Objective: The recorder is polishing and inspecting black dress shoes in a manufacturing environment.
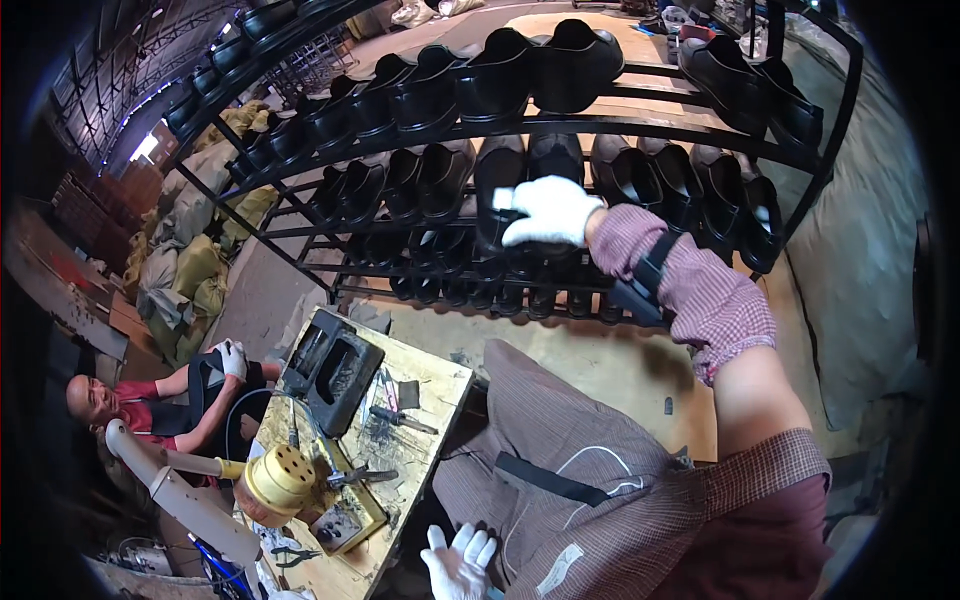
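Note:
My right hand [552,212], in a white glove, reaches to the middle tier of a shoe rack. Its fingers and thumb close on the heel end of a black shoe [497,175], partly hiding it. A second black shoe [556,150] stands just beside it, behind the hand. My left hand [460,562], also gloved in white, is low in front of me, palm up with the fingers apart and nothing in it.
The black metal rack [690,128] carries rows of black shoes. At the left stands a worn workbench [440,385] with a black tray-like block [333,370], pliers [362,476] and a yellow lamp [278,480]. Beyond it a person [150,400] sits. Stuffed sacks [180,270] lie farther back.

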The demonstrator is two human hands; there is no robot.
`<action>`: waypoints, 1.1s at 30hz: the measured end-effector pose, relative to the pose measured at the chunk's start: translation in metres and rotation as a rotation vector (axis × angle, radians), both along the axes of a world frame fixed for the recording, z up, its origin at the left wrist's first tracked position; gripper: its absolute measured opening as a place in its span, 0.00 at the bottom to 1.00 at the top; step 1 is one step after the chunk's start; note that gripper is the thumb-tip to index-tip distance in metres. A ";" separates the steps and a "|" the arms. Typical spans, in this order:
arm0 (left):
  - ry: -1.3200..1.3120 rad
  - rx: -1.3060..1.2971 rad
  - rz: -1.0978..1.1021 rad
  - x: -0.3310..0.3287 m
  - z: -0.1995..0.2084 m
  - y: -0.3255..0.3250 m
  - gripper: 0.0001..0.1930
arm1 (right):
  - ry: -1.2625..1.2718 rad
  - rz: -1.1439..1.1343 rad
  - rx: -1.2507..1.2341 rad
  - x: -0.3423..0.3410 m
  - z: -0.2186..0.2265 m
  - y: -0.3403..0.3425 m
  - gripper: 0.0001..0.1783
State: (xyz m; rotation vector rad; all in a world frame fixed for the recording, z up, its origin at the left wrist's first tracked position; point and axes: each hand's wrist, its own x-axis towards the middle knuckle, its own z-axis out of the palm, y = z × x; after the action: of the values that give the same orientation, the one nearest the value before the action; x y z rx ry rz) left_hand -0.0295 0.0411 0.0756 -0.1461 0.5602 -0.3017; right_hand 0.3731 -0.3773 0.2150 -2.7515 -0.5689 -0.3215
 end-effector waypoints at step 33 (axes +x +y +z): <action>-0.309 0.810 -0.030 0.013 -0.018 -0.035 0.37 | -0.536 -0.115 -0.010 -0.021 0.131 0.047 0.12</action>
State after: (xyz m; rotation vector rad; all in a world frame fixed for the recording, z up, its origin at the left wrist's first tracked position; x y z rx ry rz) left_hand -0.0164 0.0064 0.0581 0.6826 0.3422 -0.1049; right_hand 0.3525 -0.3300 0.3458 -2.7034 -0.5326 -1.1033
